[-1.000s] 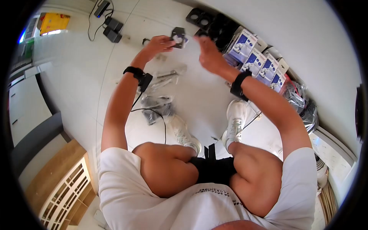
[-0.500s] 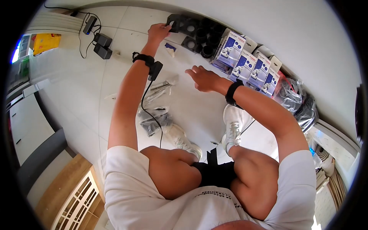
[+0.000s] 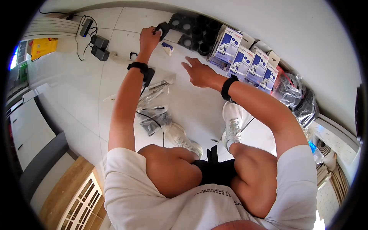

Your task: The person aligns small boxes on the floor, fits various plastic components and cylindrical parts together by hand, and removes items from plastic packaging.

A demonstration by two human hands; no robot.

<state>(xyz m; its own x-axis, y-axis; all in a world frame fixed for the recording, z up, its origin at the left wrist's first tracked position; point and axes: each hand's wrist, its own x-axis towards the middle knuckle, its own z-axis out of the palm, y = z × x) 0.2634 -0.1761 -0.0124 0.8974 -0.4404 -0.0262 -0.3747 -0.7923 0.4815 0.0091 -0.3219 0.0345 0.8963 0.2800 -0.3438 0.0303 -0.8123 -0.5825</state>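
Observation:
My left hand (image 3: 150,39) grips a black part (image 3: 163,30), apparently a square piece with a round opening, held tilted just left of the black parts (image 3: 186,26) by the wall. My right hand (image 3: 201,73) hovers over the floor with its fingers apart and nothing in them. Between the two hands a small blue-and-white piece (image 3: 167,48) lies on the floor. A small black ring (image 3: 133,56) is beside my left wrist. Several printed boxes (image 3: 229,45) stand to the right, beyond my right hand.
Clear plastic bags with metal parts (image 3: 154,93) and a bag with dark contents (image 3: 155,122) lie near my left shoe (image 3: 177,137). Black adapters (image 3: 100,53) with cables are at the upper left. Black plastic bags (image 3: 288,91) lie along the right wall.
The black and blue-and-white pieces first seen together near my left hand are apart. My left hand reached the black parts, then drew back left with one. My right hand moved lower and opened.

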